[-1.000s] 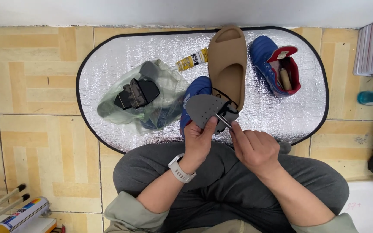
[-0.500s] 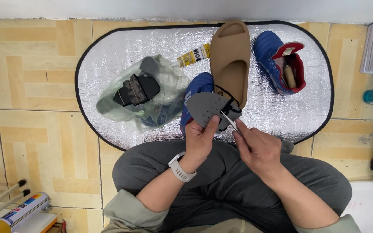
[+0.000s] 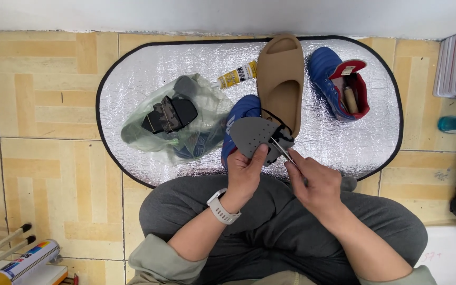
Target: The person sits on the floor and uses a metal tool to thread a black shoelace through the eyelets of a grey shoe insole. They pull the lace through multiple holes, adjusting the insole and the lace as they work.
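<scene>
Since the earlier frames the grey insole (image 3: 253, 135) has tilted slightly; both hands remain over the lap. The left hand (image 3: 245, 171) pinches the insole's lower edge, thumb on top, holding it above the blue shoe (image 3: 237, 119) on the silver mat (image 3: 133, 74). The right hand (image 3: 316, 179) closes on a thin metal tool (image 3: 281, 149) touching the insole's edge. A tan slide (image 3: 281, 79) lies just beyond.
</scene>
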